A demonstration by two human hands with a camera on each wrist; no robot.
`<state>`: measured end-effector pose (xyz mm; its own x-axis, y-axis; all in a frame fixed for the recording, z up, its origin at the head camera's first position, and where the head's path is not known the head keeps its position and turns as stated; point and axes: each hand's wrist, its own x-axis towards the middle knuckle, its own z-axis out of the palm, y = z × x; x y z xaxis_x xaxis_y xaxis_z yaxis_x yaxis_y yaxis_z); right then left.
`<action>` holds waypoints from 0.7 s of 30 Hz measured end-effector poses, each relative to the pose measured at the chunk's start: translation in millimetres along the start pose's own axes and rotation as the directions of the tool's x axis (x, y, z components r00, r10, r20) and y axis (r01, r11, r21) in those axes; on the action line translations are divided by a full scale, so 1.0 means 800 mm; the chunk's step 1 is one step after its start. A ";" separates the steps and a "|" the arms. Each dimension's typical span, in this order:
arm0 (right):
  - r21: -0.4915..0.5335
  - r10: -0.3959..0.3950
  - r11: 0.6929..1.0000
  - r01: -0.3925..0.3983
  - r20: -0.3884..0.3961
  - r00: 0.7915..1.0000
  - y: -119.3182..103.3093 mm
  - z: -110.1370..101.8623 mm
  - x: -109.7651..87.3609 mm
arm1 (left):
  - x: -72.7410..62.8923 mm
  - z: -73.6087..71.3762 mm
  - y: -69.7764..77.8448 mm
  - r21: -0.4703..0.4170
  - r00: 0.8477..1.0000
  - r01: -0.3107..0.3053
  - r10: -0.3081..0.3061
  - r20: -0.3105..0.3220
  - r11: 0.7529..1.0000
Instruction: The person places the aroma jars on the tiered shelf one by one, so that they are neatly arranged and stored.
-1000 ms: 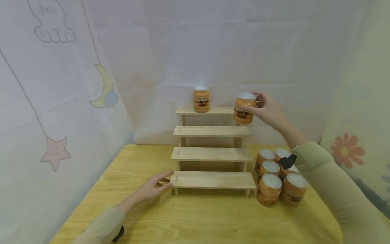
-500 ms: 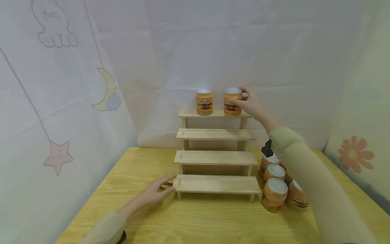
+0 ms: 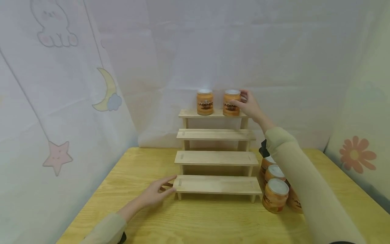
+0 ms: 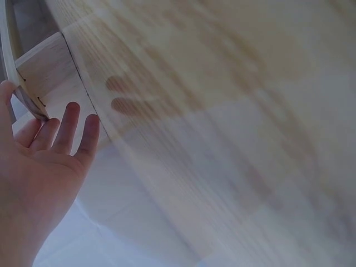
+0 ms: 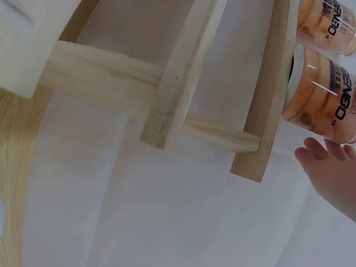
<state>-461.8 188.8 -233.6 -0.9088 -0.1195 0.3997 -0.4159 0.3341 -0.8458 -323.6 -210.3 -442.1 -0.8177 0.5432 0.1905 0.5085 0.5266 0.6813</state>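
An orange can with a silver lid (image 3: pixel 230 107) stands upright on the top step of the wooden stepped stand (image 3: pixel 213 135), right of a matching can (image 3: pixel 205 102). My right hand (image 3: pixel 250 106) holds the right can by its side, thumb across the front and fingers at its right rear. In the right wrist view, bent fingertips (image 5: pixel 314 150) show close beside the can (image 5: pixel 325 94). At the lowest step's left end, my left hand (image 3: pixel 153 193) pinches the board between thumb and fingers. The left wrist view shows its other fingers (image 4: pixel 68 125) extended.
Several more orange cans (image 3: pixel 275 200) stand together right of the stand, partly hidden by my right sleeve (image 3: pixel 300 176). The yellowish wooden table (image 3: pixel 195 220) carries the stand. A pale wall cloth (image 3: pixel 274 51) hangs behind, with printed cloths at both sides.
My right hand has moved the can left and back onto the top step beside the other one. The left hand stays at the lowest step. The head view has shifted slightly.
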 end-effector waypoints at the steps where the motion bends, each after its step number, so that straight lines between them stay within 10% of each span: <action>1: -0.005 0.003 1.000 -0.003 0.002 1.000 0.000 -0.001 0.000 | 0.001 -0.001 0.000 -0.006 1.000 -0.005 0.005 0.000 1.000; 21: -0.110 -0.002 0.994 0.001 -0.013 1.000 0.007 0.025 0.009 | -0.001 -0.007 -0.007 0.026 1.000 -0.020 0.020 -0.008 0.999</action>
<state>-471.5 170.9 -242.3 -0.9074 -0.1083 0.4061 -0.4105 0.4352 -0.8013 -327.4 -217.5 -442.0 -0.8093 0.5487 0.2097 0.5316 0.5323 0.6588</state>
